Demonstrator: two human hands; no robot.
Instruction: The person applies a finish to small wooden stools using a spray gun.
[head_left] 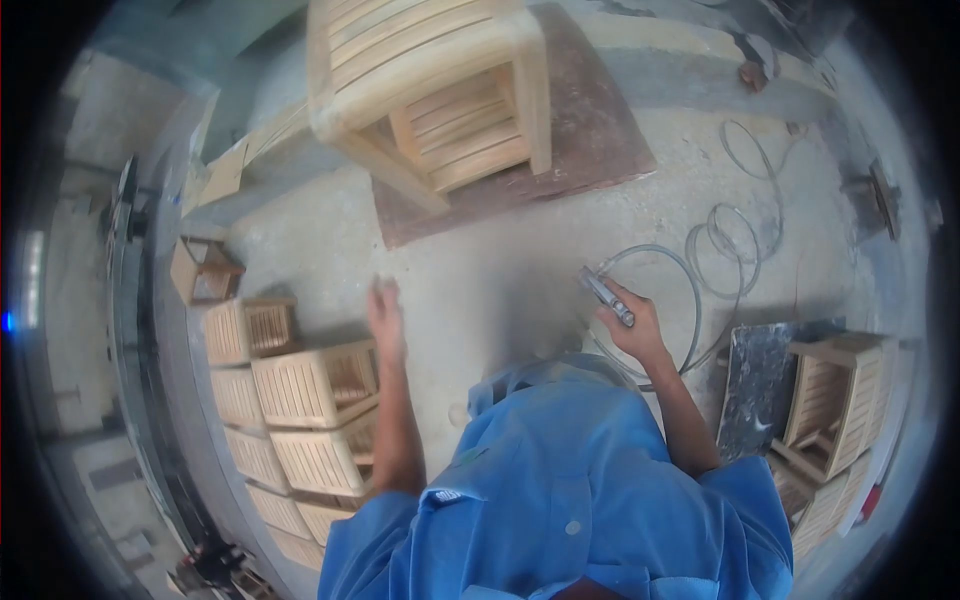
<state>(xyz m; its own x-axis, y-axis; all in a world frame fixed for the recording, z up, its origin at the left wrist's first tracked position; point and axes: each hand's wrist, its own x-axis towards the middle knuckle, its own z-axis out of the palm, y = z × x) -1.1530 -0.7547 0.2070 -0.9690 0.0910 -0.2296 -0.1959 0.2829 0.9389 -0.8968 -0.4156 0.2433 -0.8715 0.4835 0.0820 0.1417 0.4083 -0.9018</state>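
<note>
My right hand [637, 325] is wrapped round a metal air gun [608, 296], with a thin hose [690, 270] running from it in loops over the floor. My left hand [384, 308] is raised over the floor at the left, slightly blurred, its fingers apart and holding nothing. Ahead of both hands a slatted wooden stool [440, 100] stands on a dark reddish-brown board [590, 120]. Neither hand touches the stool.
Slatted wooden stools [295, 390] are stacked at the left, with a small wooden frame [203, 270] beyond them. More stools [830, 410] stand at the right beside a dark speckled panel [755, 385]. Another person's hand [752, 76] shows at the upper right.
</note>
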